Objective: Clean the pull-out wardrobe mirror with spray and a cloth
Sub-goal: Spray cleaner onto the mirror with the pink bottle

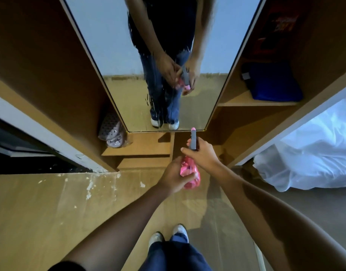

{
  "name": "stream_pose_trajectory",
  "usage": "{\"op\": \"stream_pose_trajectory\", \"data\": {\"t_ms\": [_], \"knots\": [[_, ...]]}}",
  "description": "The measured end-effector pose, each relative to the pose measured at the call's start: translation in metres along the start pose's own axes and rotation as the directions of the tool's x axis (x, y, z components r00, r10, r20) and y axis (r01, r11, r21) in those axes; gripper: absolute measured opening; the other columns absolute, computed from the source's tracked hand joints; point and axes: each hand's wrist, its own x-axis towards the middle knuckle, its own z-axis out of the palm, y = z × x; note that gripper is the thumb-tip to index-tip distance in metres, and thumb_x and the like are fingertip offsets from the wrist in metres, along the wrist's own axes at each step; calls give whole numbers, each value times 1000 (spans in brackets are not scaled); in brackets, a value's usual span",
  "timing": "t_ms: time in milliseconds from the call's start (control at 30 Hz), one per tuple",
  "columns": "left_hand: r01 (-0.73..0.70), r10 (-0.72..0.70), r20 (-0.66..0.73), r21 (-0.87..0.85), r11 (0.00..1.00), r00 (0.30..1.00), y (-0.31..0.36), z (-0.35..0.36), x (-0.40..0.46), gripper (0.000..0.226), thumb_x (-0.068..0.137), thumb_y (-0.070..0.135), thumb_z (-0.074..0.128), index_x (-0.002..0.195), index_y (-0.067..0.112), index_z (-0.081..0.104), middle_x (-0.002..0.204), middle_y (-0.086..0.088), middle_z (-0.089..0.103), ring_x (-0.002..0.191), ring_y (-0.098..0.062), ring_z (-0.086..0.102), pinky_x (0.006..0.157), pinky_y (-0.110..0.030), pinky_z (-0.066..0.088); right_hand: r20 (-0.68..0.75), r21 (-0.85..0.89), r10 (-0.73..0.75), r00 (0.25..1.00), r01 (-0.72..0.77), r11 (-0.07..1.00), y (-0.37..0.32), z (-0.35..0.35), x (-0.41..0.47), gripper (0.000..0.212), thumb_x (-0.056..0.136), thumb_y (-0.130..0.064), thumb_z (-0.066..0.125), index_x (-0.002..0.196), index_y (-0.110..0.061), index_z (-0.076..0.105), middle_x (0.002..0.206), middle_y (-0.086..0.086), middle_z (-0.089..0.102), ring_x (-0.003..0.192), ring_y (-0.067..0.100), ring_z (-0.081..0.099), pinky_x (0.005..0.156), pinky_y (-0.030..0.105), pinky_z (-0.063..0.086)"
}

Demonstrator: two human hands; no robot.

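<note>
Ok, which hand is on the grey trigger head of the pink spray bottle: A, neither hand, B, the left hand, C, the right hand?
C: the right hand curls round the grey trigger head of the pink spray bottle, while the left hand grips the bottle's body below it.

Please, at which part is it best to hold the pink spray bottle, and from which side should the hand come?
Probably as it is held now. The left hand wraps the round body of the pink spray bottle from the left side. The right hand takes its grip on the narrow grey trigger head from the right, behind the nozzle, which points at the mirror.
</note>
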Motion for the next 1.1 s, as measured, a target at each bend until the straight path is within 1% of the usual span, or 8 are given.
{"op": "stream_pose_trajectory", "data": {"t_ms": [100,300,400,533,700,833,1000,1100], "knots": [[10,-10,-1,5,1000,1000,-9,3,3,48,80,27,75,122,20,52,110,5,63,106,-10,60,94,-37,52,-2,5,3,1000,-3,1000,7,4,4,29,84,-25,72,105,-11,57,90,-4,61,81,7,61,61,12,44],[23,-23,-21,-9,1000,999,-16,8,6,46,80,24,76,121,20,55,109,4,65,103,-7,61,93,-32,52,-4,-48,0,1000,-1,999,16,10,11,30,82,-26,74,100,-8,59,90,4,65,79,13,63,62,14,45],[51,-53,-36,-41,998,998,-19,8,5,47,80,22,76,120,25,53,109,8,64,105,-5,59,92,-28,51,26,-57,7,1000,-5,998,15,14,13,34,82,-27,74,106,-8,57,95,4,65,86,15,63,66,16,48],[83,-87,-56,-76,994,995,-20,0,-2,47,82,15,74,120,29,49,105,16,61,103,1,58,87,-16,47,76,-75,14,997,-8,997,6,24,16,42,83,-32,74,113,-10,55,102,2,63,92,16,63,76,24,53],[119,-133,-111,-122,985,985,-31,-19,-12,53,77,23,78,124,20,53,112,4,65,109,-12,61,97,-37,51,104,-74,-5,995,13,997,-6,46,18,35,82,-30,73,105,-12,55,91,2,63,77,12,60,61,19,47],[119,-131,-147,-88,989,980,-37,-31,-18,47,79,22,77,119,23,53,109,3,66,106,-11,62,95,-37,51,109,-76,-18,994,26,997,-14,61,16,32,82,-28,72,103,-11,55,91,4,63,83,18,63,74,32,54],[111,-128,-164,-110,988,978,-35,-40,-25,44,82,17,74,121,18,52,111,-1,66,107,-15,62,93,-32,51,75,-83,-27,997,33,996,-19,75,16,29,81,-29,74,96,-10,56,84,-1,61,76,13,60,70,30,54],[94,-112,-163,-118,989,980,-35,-47,-29,48,79,26,73,122,20,52,111,-1,66,107,-14,63,94,-36,52,77,-86,-53,996,60,994,-22,83,15,30,82,-30,74,96,-10,56,81,-4,59,70,8,56,60,20,46]]}}
